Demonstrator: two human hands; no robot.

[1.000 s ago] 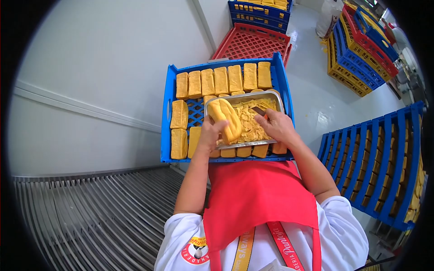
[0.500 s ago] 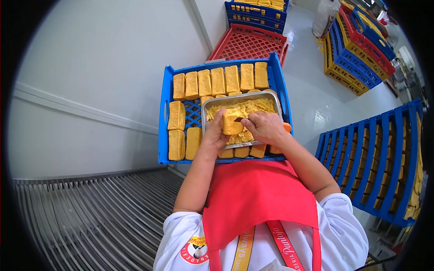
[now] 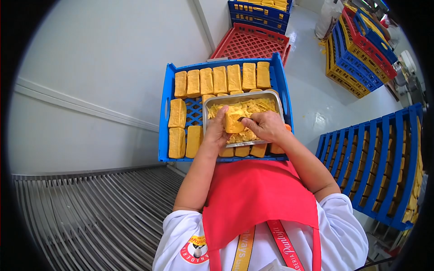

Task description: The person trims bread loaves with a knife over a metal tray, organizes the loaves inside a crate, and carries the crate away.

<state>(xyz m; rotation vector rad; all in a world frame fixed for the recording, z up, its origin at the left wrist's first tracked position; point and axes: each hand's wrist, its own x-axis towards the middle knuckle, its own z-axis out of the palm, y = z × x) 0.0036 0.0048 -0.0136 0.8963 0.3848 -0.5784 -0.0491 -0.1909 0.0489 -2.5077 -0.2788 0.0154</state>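
The left hand [image 3: 217, 128] is holding a loaf [image 3: 233, 121] above the metal tray [image 3: 205, 113], and its fingers are gripping the loaf from the left side. The fingers of the right hand [image 3: 270, 126] are gripping a knife [image 3: 240, 119], whose dark blade appears to be touching the right side of the loaf. For working well here, I think the left hand should be keeping the loaf steady, with its fingertips staying away from the blade, while the right hand should be making short, shallow strokes, so that only the skin is coming off and falling inside the tray. Yellow scraps [image 3: 262, 105] are covering much of the tray's bottom. The tray is resting over the blue crate [image 3: 165, 106], hiding part of its content. In this crate, loaves are standing in a far row [image 3: 219, 79], and others are sitting along the left and near sides. At the right, many more loaves are showing between the bars of a slatted crate [image 3: 379, 167].
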